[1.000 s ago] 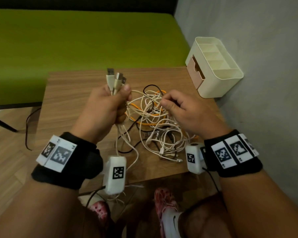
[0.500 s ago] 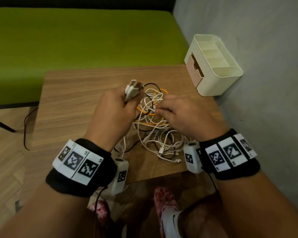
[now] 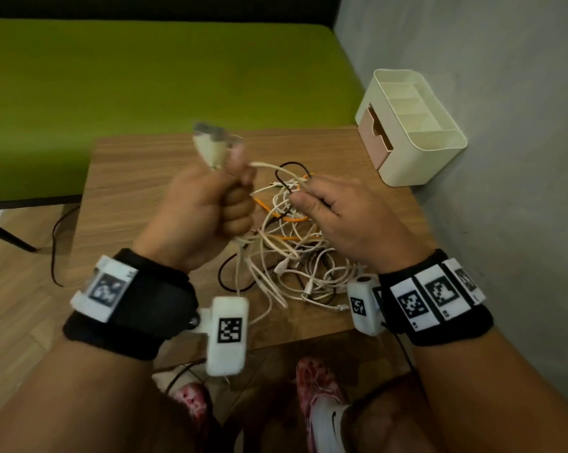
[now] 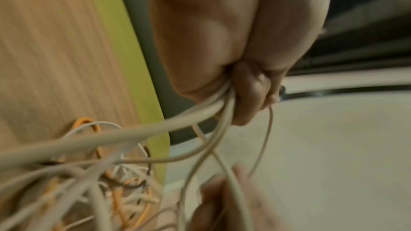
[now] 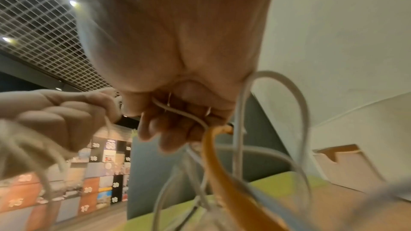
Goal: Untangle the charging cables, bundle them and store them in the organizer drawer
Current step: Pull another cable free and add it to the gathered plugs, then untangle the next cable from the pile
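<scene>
A tangle of white, orange and black charging cables point(image 3: 292, 253) lies on the wooden table point(image 3: 138, 191). My left hand point(image 3: 210, 207) is raised in a fist around several white cables, their USB plugs point(image 3: 210, 145) sticking up out of it. In the left wrist view the white cables point(image 4: 200, 113) run out from under the curled fingers point(image 4: 251, 94). My right hand point(image 3: 328, 210) is curled over the top of the tangle. In the right wrist view its fingers point(image 5: 169, 129) hook white strands and an orange cable point(image 5: 218, 157). The cream organizer point(image 3: 439, 148) with a pink drawer point(image 3: 372, 135) stands at the table's far right.
A grey wall point(image 3: 505, 125) runs close along the table's right edge. A green bench point(image 3: 145, 76) lies behind the table. A black cord point(image 3: 55, 243) hangs off the table's left side to the floor. My feet point(image 3: 322, 403) are under the near edge.
My left hand has lifted up and back to the left with the plug ends, drawing the white cables taut. The right hand stays on the tangle, slightly higher.
</scene>
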`<state>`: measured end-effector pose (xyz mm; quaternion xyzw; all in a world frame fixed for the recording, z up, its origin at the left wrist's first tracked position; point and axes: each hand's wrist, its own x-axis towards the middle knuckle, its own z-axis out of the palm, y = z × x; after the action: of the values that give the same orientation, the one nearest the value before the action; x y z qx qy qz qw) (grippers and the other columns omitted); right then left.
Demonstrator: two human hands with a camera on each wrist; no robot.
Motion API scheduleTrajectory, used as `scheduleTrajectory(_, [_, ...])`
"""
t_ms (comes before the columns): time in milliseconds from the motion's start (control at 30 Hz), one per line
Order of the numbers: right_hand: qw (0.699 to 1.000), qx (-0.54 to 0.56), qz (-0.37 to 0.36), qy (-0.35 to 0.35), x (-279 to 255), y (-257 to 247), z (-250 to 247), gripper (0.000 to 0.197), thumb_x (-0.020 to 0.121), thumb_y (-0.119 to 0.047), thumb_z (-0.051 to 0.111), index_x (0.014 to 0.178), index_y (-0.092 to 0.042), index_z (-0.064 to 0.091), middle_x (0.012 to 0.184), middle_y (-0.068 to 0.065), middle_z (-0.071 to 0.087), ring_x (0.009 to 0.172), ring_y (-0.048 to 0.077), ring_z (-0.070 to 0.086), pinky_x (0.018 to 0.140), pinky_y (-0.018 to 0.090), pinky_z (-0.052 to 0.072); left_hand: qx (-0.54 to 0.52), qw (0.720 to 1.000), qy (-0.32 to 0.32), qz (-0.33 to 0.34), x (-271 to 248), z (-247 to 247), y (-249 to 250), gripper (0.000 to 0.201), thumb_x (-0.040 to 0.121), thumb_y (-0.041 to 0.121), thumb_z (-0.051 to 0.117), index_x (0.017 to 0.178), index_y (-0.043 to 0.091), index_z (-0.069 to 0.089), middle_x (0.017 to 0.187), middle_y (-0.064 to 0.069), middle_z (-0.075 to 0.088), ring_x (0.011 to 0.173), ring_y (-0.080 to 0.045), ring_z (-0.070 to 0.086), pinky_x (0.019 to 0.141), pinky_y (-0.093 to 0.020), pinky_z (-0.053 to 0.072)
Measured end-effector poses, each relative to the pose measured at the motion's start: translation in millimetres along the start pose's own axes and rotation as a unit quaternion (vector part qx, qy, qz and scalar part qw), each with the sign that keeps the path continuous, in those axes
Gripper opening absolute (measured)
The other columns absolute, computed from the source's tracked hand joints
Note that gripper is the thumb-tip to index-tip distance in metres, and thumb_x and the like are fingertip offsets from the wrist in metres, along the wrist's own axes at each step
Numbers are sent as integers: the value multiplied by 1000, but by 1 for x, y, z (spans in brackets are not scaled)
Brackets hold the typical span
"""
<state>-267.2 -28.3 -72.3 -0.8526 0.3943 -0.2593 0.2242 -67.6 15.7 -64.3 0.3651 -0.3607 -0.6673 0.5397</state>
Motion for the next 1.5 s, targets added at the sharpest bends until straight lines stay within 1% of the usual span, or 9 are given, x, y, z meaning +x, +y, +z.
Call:
scheduleTrajectory(167, [994, 63, 84, 3, -5, 7, -6, 20, 101, -37, 50, 85, -33, 59, 73, 4, 62, 69, 18, 59, 64, 42, 49, 155, 984, 81, -46, 3, -11, -8, 31, 100, 28, 47, 74, 12, 52, 48, 9, 21, 39, -6, 16, 40, -16, 17])
scheduleTrajectory(300, [992, 99, 52, 52, -3, 7, -7, 14, 99, -25, 57, 97, -21, 70, 83, -1, 68, 77, 11, 61, 68, 28, 49, 511, 846, 149, -9, 9, -14, -21, 27, 96, 33, 59, 85, 11, 68, 54, -2, 54, 52, -17, 45, 54, -37, 37])
scheduleTrajectory(433, [999, -24, 25, -8, -1, 12, 0, 20, 97, -27, 60, 103, -15, 75, 86, -7, 68, 78, 6, 58, 71, 27, 48, 494, 841, 172, 136, 6, -1, -22, 23, 93, 32, 58, 95, 14, 71, 76, -8, 69, 67, -18, 59, 64, -39, 46])
scheduleTrajectory(600, [1000, -11, -14, -2, 1, 8, 0, 19, 96, -25, 59, 100, -14, 74, 82, -4, 64, 74, 8, 56, 64, 25, 44, 603, 784, 52, 137, 5, 17, -31, 10, 97, 25, 54, 88, 30, 56, 75, 4, 63, 68, -19, 57, 62, -43, 47])
scheduleTrajectory(833, [989, -34, 136, -43, -1, 12, -1, 23, 100, -37, 51, 89, -19, 57, 79, -9, 54, 72, 6, 48, 57, 26, 33, 328, 923, 112, 166, 3, 6, -18, 26, 86, 46, 55, 67, 29, 60, 47, 12, 40, 44, -13, 32, 50, -36, 28])
scheduleTrajectory(933, [988, -48, 145, -10, -3, 17, -7, 21, 101, -34, 49, 90, -18, 58, 77, -5, 56, 70, 9, 49, 56, 29, 34, 254, 946, 143, 145, 7, 0, -15, 27, 85, 45, 56, 64, 27, 61, 41, 14, 35, 39, -7, 29, 50, -29, 23])
scheduleTrajectory(1133, [982, 93, 86, 142, 0, 8, -12, 13, 97, -23, 59, 88, -17, 66, 80, -2, 59, 73, 5, 53, 65, 18, 41, 517, 843, 151, -2, 9, -2, -22, 25, 96, 30, 59, 79, 13, 68, 48, 6, 46, 40, -4, 38, 49, -31, 28])
scheduleTrajectory(1267, [991, 33, 48, 117, 1, 11, -8, 15, 96, -22, 62, 93, -13, 74, 81, -1, 60, 71, 7, 53, 62, 18, 38, 550, 815, 167, 76, 5, 10, -24, 35, 97, 33, 56, 66, 18, 52, 50, 5, 44, 47, -10, 40, 48, -32, 26])
scheduleTrajectory(1500, [997, 2, -20, 80, 2, 6, 5, 16, 93, -19, 63, 96, -7, 74, 76, -21, 41, 63, -3, 44, 57, 10, 30, 625, 754, 114, 167, 2, 24, -30, 15, 96, 22, 54, 84, 30, 52, 63, 9, 54, 57, -16, 49, 48, -33, 33])
